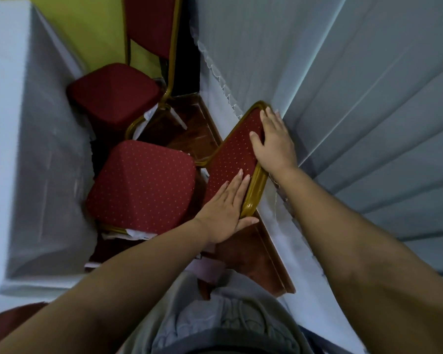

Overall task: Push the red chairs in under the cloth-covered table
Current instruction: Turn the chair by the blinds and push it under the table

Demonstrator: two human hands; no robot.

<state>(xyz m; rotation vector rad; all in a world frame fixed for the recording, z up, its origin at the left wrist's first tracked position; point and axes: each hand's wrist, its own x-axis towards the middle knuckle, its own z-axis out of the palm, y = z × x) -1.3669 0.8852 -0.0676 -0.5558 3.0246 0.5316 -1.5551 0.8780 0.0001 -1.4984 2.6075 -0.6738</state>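
A red dotted chair with a gold frame stands below me, its seat (141,185) facing the white cloth-covered table (28,149) on the left. Its backrest (230,159) runs along the right. My left hand (225,210) clasps the near corner of the backrest, fingers flat on the fabric and thumb behind the gold frame. My right hand (274,141) grips the backrest's far top edge. A second red chair (115,98) stands farther along, its seat by the table cloth and its tall backrest (151,24) upright.
Pleated white curtains (356,111) hang close on the right, just behind the backrest I hold. A narrow strip of dark red floor (253,251) runs between table and curtain. A yellow-green wall (95,29) shows at the far end.
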